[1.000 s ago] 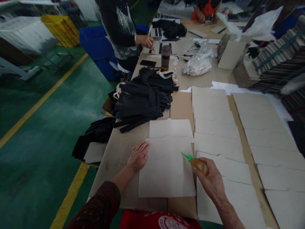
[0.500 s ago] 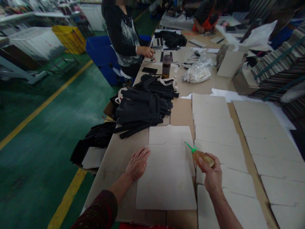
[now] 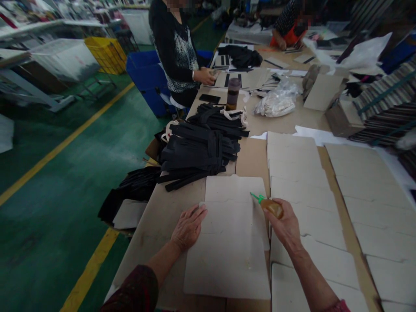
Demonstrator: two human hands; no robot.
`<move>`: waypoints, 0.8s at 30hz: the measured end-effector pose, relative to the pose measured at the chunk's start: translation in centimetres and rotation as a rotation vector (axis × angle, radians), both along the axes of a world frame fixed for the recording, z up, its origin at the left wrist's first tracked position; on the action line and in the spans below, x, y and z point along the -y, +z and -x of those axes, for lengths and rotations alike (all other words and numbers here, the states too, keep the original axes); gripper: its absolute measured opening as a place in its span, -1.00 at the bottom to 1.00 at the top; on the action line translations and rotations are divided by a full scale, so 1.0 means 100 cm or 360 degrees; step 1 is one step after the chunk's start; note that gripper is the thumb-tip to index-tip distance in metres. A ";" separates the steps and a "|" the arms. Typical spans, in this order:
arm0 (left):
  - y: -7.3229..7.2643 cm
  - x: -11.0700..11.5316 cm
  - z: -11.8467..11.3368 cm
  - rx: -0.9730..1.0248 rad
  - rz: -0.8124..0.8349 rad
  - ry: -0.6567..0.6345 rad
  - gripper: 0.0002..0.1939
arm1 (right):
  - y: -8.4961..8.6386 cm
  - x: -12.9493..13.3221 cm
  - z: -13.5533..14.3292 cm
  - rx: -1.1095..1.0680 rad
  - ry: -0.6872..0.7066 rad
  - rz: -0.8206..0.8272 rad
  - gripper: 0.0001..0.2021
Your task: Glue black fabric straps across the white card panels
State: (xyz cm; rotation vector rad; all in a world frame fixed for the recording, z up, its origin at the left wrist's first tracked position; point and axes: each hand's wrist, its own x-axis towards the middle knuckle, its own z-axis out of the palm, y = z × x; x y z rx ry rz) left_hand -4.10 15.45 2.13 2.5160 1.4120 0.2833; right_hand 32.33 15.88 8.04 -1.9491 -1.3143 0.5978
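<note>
My right hand (image 3: 286,221) is wrapped round a squeeze bottle (image 3: 272,208) of amber liquid with a thin green nozzle. The nozzle tip points left, over the upper right part of the grey cardboard sheets (image 3: 227,251) in front of me. These sheets overlap, one lying partly over another, with a few small wet-looking spots on the front one. My left hand (image 3: 189,225) lies flat with fingers stretched out, its fingertips on the left edge of the sheets. Whether the nozzle touches the cardboard I cannot tell.
Bundled black strips (image 3: 195,149) lie beyond the sheets. Two rows of overlapping cardboard sheets (image 3: 299,190) cover the right side. A dark cup (image 3: 232,93), a phone (image 3: 209,99) and a plastic bag (image 3: 279,99) stand farther back. A co-worker (image 3: 177,52) is at the left edge.
My right hand has shifted slightly and turned round the bottle, whose nozzle stays near the same part of the sheets. My left hand stays put. The co-worker's hands have come together.
</note>
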 end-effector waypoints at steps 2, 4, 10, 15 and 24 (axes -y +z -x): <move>0.001 0.000 -0.001 0.0001 0.0012 0.0008 -0.42 | 0.005 -0.003 -0.001 0.0153 0.0065 0.0001 -0.56; 0.002 0.000 -0.001 0.0003 0.0015 0.0010 -0.43 | 0.011 -0.006 -0.002 0.0311 0.0117 0.0010 -0.60; 0.001 -0.001 -0.001 0.0019 0.0001 0.0002 -0.40 | 0.025 -0.010 -0.010 0.0484 0.0229 0.0092 -0.66; 0.001 0.000 -0.001 0.0019 0.0005 0.0000 -0.42 | 0.029 -0.010 -0.017 0.0388 0.0311 0.0178 -0.68; 0.002 0.001 -0.001 0.0011 0.0017 0.0026 -0.34 | 0.006 -0.006 0.006 -0.0372 -0.0218 0.0100 -0.44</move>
